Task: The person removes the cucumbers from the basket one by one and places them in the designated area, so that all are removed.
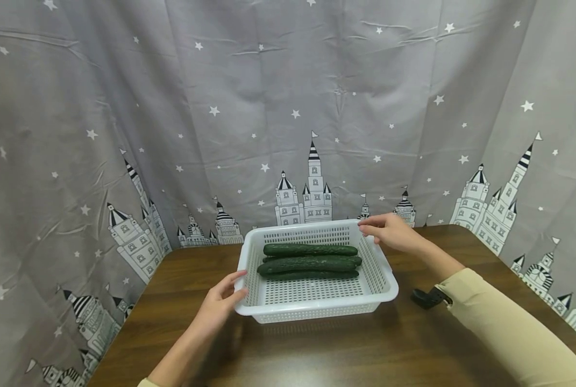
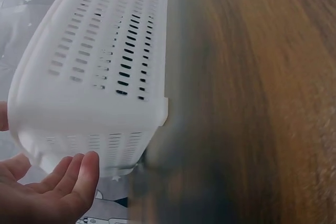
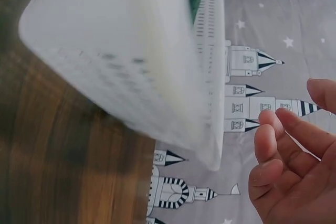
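A white plastic basket (image 1: pixel 317 307) with slotted walls is in the middle of the wooden table. Several dark green cucumbers (image 1: pixel 312 263) lie side by side in it. My left hand (image 1: pixel 222 295) holds the basket's left rim, thumb and index finger at the top edge. Seen from the left wrist, more fingers (image 2: pixel 86 174) reach under that rim against the end wall. Near the back right corner is my right hand (image 1: pixel 389 231). The right wrist view shows its fingers loosely bent, apart from the basket, with nothing in them.
The brown wooden table (image 1: pixel 317 360) extends around the basket. A grey curtain (image 1: pixel 239 134) printed with stars and castles hangs behind it and along both sides. A black wrist strap (image 1: pixel 428 297) sits at the right sleeve.
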